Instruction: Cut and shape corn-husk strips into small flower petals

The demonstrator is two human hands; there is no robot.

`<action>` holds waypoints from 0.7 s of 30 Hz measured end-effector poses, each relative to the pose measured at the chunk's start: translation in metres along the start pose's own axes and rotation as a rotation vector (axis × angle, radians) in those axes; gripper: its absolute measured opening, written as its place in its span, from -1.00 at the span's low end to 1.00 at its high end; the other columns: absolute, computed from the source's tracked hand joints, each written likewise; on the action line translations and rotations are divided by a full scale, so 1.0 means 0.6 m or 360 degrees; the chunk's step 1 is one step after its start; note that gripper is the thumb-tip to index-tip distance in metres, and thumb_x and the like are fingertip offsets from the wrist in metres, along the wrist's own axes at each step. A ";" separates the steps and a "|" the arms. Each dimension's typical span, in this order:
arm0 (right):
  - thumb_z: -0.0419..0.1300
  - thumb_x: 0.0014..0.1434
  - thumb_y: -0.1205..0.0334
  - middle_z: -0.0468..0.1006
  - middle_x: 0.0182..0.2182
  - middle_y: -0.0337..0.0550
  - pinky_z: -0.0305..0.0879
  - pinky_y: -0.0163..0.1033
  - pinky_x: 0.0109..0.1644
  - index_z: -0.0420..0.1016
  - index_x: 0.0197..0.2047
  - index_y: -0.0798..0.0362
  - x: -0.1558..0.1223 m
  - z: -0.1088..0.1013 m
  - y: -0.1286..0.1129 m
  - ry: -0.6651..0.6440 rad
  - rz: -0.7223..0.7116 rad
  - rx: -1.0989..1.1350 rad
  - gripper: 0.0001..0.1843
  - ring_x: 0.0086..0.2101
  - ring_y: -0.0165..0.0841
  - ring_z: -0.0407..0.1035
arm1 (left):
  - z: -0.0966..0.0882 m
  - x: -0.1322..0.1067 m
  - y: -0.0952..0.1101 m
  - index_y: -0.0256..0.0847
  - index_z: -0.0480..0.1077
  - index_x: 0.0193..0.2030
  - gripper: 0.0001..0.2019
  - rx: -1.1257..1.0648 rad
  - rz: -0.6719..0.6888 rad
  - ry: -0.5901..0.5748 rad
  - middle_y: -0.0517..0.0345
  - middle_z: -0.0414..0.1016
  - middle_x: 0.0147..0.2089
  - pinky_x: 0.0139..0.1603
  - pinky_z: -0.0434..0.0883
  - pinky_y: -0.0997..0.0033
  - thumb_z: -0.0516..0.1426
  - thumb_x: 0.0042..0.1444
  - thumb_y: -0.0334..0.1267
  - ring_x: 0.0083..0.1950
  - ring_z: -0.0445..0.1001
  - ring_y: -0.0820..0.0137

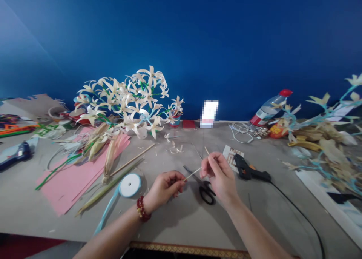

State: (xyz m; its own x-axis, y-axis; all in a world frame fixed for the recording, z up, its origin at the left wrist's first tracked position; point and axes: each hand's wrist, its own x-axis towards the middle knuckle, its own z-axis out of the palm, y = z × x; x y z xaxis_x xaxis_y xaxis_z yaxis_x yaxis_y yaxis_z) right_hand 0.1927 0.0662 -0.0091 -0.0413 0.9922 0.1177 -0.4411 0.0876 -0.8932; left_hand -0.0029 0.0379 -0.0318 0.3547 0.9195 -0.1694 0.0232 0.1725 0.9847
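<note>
Between my hands runs a thin pale strip point(193, 173), slanting up to the right over the table. My left hand point(166, 187), with a red bead bracelet point(142, 209) at the wrist, pinches its lower end. My right hand point(219, 174) is closed round the upper part, and a short tip sticks out above the fingers. Black-handled scissors point(207, 195) lie on the table below and between the hands, partly covered. Left of my left hand sits a spool of light blue ribbon point(130, 185), its loose end trailing toward the front edge.
A black hot glue gun point(250, 169) with its cord lies at right. Pink paper point(68, 187), dried husks point(111, 157) and a stick point(132, 159) are at left. Pale handmade flowers point(141, 96) stand behind. A plastic bottle point(267, 110) leans at the back right.
</note>
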 end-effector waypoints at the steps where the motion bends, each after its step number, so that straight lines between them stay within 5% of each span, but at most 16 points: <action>1: 0.21 0.26 0.13 0.45 -0.53 -0.36 0.31 -0.37 -0.48 0.27 -0.27 -0.03 0.000 -0.001 0.000 0.0008 -0.0016 0.0005 -0.82 -0.57 -0.47 0.33 | -0.001 0.000 -0.001 -0.27 0.41 -0.27 -0.68 -0.0002 0.0007 0.0011 0.27 0.38 -0.51 -0.55 0.25 0.59 0.21 0.09 0.00 -0.59 0.25 0.59; 21: 0.19 0.29 0.10 0.41 -0.54 -0.36 0.28 -0.35 -0.48 0.26 -0.27 -0.03 0.000 -0.004 0.004 0.0036 -0.0167 -0.0227 -0.81 -0.58 -0.47 0.27 | 0.005 0.003 -0.006 -0.25 0.35 -0.31 -0.66 -0.0056 0.0016 0.0069 0.32 0.32 -0.57 -0.57 0.19 0.60 0.22 0.07 0.02 -0.60 0.23 0.59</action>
State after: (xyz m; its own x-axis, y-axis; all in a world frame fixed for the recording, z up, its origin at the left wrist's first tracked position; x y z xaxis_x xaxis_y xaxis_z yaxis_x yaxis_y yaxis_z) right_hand 0.1939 0.0666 -0.0123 0.0192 0.9785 0.2053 -0.3104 0.2010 -0.9291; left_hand 0.0003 0.0377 -0.0354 0.3139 0.9356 -0.1617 -0.0134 0.1746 0.9845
